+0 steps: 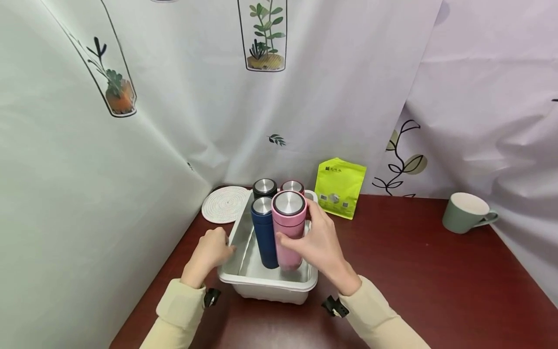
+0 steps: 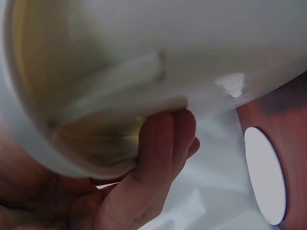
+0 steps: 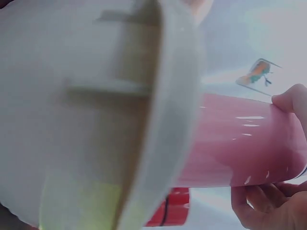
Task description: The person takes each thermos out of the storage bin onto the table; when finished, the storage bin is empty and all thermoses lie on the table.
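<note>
In the head view my right hand (image 1: 321,242) grips a pink thermos bottle (image 1: 287,228) with a steel-topped lid, thumb on the near side and fingers round the far side. The bottle stands upright over the right part of a pale grey plastic bin (image 1: 266,280), its upper part above the rim. Beside it a dark blue bottle (image 1: 267,242) leans slightly inside the bin. Behind are a black bottle (image 1: 265,187) and a red one (image 1: 292,185). My left hand (image 1: 210,251) holds the bin's left rim, its fingers (image 2: 156,143) curled against the outer wall.
A round white woven mat (image 1: 225,204) lies behind the bin at the left. The bright green pouch (image 1: 340,188) stands against the curtain, right of the bottles. Far to the right is a green mug (image 1: 464,213) on the dark red table (image 1: 405,271). Patterned curtains bound the back and left.
</note>
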The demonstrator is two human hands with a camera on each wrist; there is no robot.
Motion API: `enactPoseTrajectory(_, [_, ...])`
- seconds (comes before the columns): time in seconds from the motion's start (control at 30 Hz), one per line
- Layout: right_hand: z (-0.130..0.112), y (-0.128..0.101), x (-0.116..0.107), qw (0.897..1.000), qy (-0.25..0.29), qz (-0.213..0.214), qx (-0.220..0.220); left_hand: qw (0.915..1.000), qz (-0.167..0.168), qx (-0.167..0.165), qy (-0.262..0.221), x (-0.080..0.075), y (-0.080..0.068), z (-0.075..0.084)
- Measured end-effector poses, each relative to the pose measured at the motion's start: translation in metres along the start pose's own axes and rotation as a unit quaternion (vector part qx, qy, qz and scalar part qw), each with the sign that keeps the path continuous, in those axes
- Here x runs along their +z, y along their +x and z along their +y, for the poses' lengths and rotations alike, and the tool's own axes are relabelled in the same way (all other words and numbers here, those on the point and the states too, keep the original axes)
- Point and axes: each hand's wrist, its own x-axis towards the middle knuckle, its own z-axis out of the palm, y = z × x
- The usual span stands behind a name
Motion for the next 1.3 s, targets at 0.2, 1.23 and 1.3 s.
enactPoseTrajectory(0.2, [-0.013,0.0,-0.013,0.999,0.018,0.005,-0.026,1.0,-0.005,-0.002,-0.001,0.0,0.0,-0.001])
enactPoseTrajectory(1.23, [0.03,0.032,-0.095,0.99,-0.014,0.14,-0.021,0.9995,-0.023,-0.01,-0.019,-0.003,0.005,-0.002])
enactPoseTrajectory(1.3, [0.037,0.033,-0.096,0.99,-0.036,0.134,-0.013,0.9995,-0.022,-0.012,-0.017,-0.003,0.005,-0.002])
